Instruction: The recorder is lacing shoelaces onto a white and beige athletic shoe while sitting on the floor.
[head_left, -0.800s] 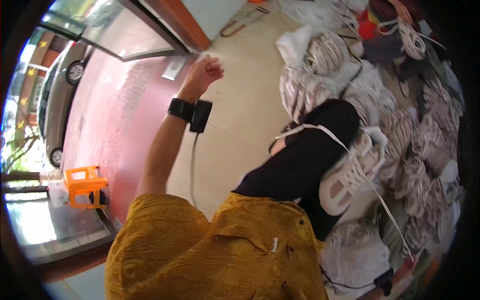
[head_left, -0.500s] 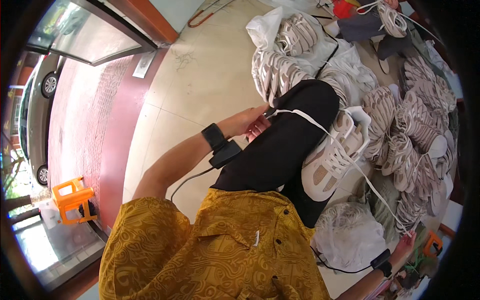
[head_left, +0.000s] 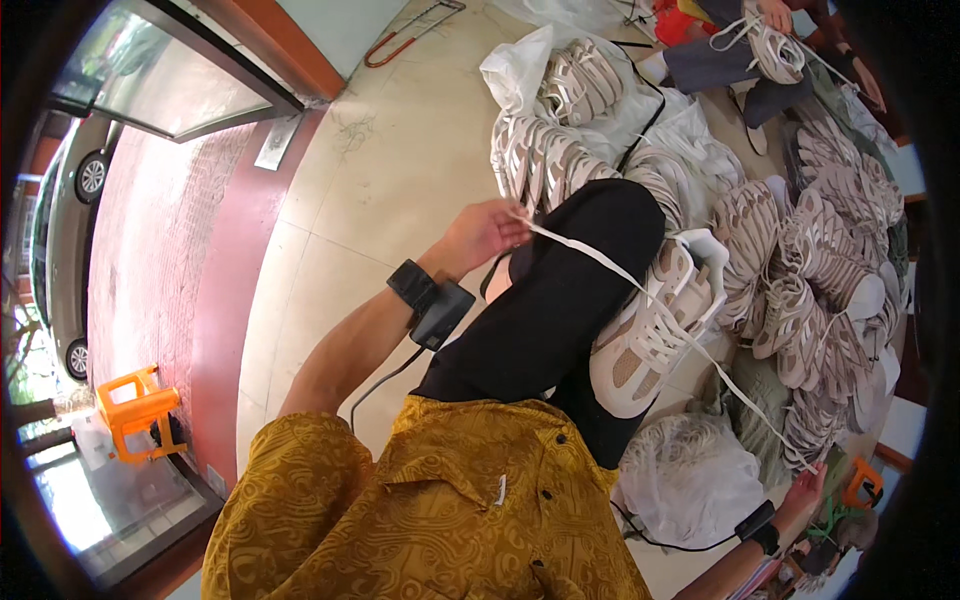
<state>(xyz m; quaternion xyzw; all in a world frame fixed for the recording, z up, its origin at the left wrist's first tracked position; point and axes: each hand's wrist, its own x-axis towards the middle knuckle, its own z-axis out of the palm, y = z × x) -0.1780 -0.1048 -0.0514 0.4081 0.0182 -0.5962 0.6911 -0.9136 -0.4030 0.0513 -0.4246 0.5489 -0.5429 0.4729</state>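
Note:
A beige and white sneaker (head_left: 622, 372) rests against my right side, beside my black-trousered knee, its toe pointing toward me. White shoelace (head_left: 600, 258) runs out of its eyelets both ways and looks stretched. One end crosses over my knee to my left hand (head_left: 487, 236), whose fingers are pinched closed on it. The other end slants down to the far right, where my right hand (head_left: 803, 488) grips it at arm's length. Both wrists carry black straps with small cabled boxes.
Stacked sneaker uppers (head_left: 545, 155) lie beyond my knee, with more heaps (head_left: 835, 250) at right. A clear plastic bag (head_left: 690, 470) sits near my right arm. At top right another person's hand (head_left: 775, 14) holds a sneaker. An orange stool (head_left: 138, 410) stands left by the doorway.
My left hand has risen clear of the knee's side and turned, still pinching the lace. My right hand stays stretched out with the other end. The whole view has shifted slightly.

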